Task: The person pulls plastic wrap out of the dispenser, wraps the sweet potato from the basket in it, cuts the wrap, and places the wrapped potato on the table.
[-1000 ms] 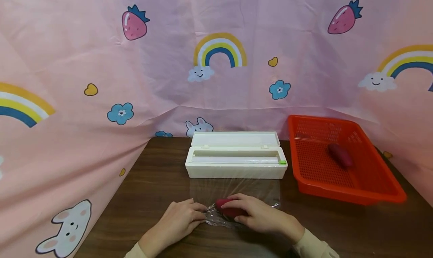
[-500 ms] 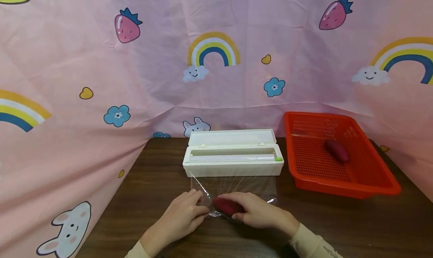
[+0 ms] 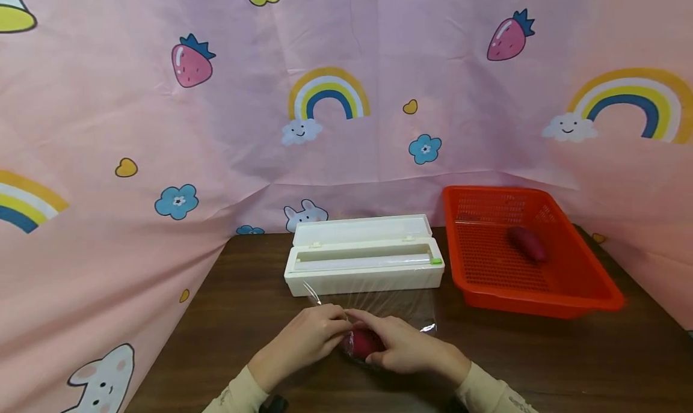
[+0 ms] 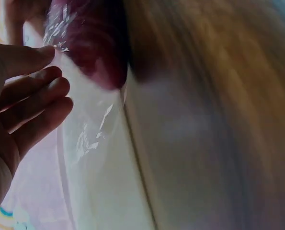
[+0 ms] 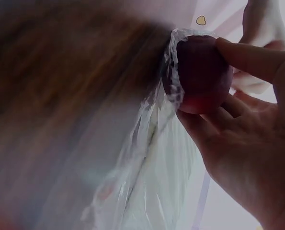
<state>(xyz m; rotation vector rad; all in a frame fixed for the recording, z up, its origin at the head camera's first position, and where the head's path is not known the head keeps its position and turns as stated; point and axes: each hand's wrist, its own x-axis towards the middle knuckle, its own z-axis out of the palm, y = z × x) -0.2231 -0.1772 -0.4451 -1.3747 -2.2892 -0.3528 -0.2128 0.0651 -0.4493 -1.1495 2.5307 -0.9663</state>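
A purple-red sweet potato [image 3: 365,344] lies on the table, partly covered by clear cling film [image 3: 397,308]. My right hand [image 3: 406,344] grips it from the right, thumb on the near side and fingers over the far side. At its left end, my left hand [image 3: 311,335] pinches a gathered edge of the film, fingertips right at the potato. Crinkled film [image 4: 58,28] shines by the left thumb in the left wrist view. The right wrist view has film wrapped round one side of the sweet potato [image 5: 202,72]. The sheet runs back to a white film dispenser [image 3: 368,281].
The dispenser's lid [image 3: 363,229] stands raised, with a film roll [image 3: 363,263] inside and a green slider [image 3: 436,261] at its right end. At right, a red plastic basket [image 3: 533,305] holds another sweet potato [image 3: 526,243]. A patterned cloth [image 3: 227,130] hangs behind the brown table.
My left hand has moved right and up, drawing the film's left edge over the sweet potato. My right hand keeps its grip. The head view has shifted slightly.
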